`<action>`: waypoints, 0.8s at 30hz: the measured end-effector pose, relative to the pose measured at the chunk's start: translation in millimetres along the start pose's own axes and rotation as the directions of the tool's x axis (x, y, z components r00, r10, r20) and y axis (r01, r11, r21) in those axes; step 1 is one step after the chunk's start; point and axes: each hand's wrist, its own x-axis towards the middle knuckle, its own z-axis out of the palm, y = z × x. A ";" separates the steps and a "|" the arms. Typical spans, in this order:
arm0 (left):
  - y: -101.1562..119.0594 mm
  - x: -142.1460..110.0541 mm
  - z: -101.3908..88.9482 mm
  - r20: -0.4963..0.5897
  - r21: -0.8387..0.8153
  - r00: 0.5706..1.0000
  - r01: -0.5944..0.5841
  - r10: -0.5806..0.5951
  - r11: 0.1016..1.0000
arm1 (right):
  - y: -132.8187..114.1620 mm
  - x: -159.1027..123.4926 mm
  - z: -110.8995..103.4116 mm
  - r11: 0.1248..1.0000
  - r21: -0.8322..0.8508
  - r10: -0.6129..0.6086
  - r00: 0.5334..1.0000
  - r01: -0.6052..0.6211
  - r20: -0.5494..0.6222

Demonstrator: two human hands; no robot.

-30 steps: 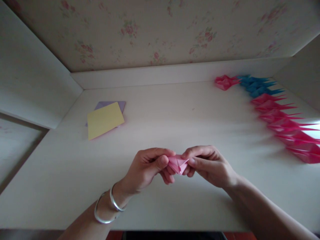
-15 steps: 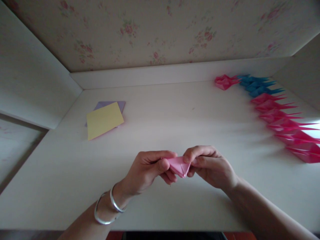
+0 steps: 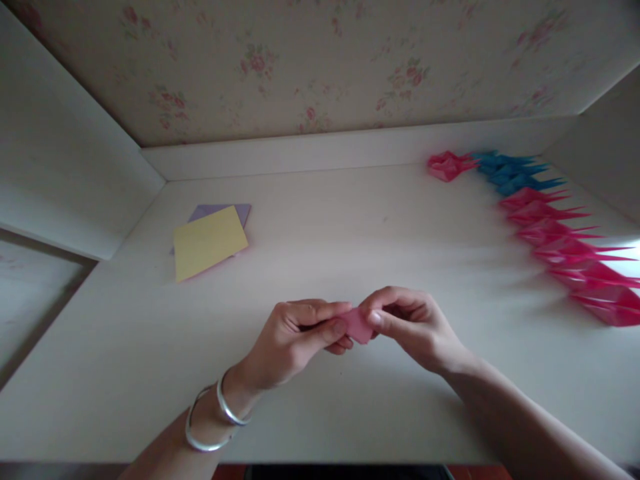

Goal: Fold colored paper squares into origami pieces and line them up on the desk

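A small folded pink paper [image 3: 358, 328] is pinched between both hands above the near part of the white table [image 3: 320, 413]. My left hand [image 3: 295, 337] grips its left side with thumb on top and fingers underneath; two silver bangles [image 3: 229, 403] circle that wrist. My right hand [image 3: 415, 327] closes thumb and index finger on the paper's right end. Fingers cover both ends of the paper, so only its middle shows.
A yellow paper sheet [image 3: 210, 243] overlaps a purple one [image 3: 243, 212] at the left. Along the right stand several folded pink paper pieces [image 3: 570, 250] and blue ones [image 3: 515, 170], with another pink piece [image 3: 447, 167] near the back wall [image 3: 300, 155].
The pink paper has turned in my hands; its open folds showed before, and a flatter face shows now. My left thumb has slid right over it, and my right fingers have shifted slightly left.
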 end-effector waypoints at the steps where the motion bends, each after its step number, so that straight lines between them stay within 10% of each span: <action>1: 1.4 0.5 0.2 -0.007 0.033 1.000 -0.016 0.016 0.999 | 0.3 0.6 0.8 1.000 -0.030 0.003 1.000 -0.003 -0.014; 11: 0.1 4.9 -3.6 -0.111 0.073 0.992 0.070 -0.062 0.995 | 4.8 -2.8 2.9 0.913 -0.392 -0.159 0.983 0.111 -0.092; 16: -0.5 6.9 -4.4 -0.153 0.081 0.982 0.123 -0.110 0.989 | 4.1 -1.6 3.5 0.737 -0.641 -0.311 0.950 0.215 -0.038; 24: -0.5 6.4 -5.9 -0.128 0.442 0.983 -0.062 0.132 0.895 | 2.8 0.9 2.7 0.664 -0.671 -0.394 0.917 0.329 0.060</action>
